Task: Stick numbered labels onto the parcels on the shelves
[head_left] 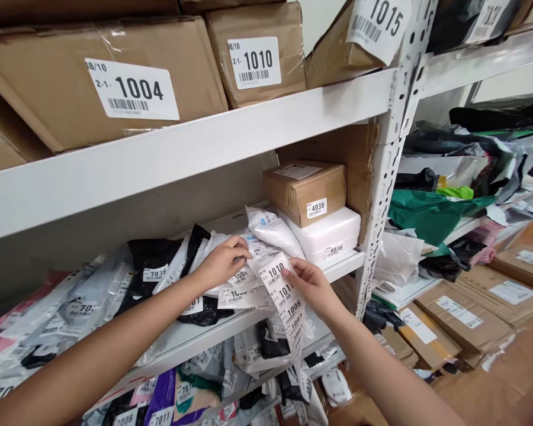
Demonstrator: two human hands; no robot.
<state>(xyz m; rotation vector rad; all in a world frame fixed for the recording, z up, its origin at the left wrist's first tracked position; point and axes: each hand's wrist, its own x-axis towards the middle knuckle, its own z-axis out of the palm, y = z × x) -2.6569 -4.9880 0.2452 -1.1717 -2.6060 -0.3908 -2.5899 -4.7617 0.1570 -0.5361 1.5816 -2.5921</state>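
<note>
My right hand (311, 284) pinches the upper part of a long strip of printed number labels (289, 305). The strip hangs down past the shelf edge, and its top label reads 1010. To its left, my left hand (224, 261) is closed, with fingertips at the white plastic mailer bags (237, 296) on the middle shelf; what it pinches, if anything, is hidden. Just beyond the fingers rests another white mailer bag (273, 228). Behind my right hand, a brown carton (306, 192) labelled 4039 sits on a white foam-wrapped box (337, 236) labelled 4038.
Large cartons (71, 65) line the upper shelf, whose white beam (195, 148) runs above my hands. A perforated upright post (379, 219) stands to the right. More bagged parcels (160, 402) fill the shelf below, and labelled boxes (462, 319) lie at lower right.
</note>
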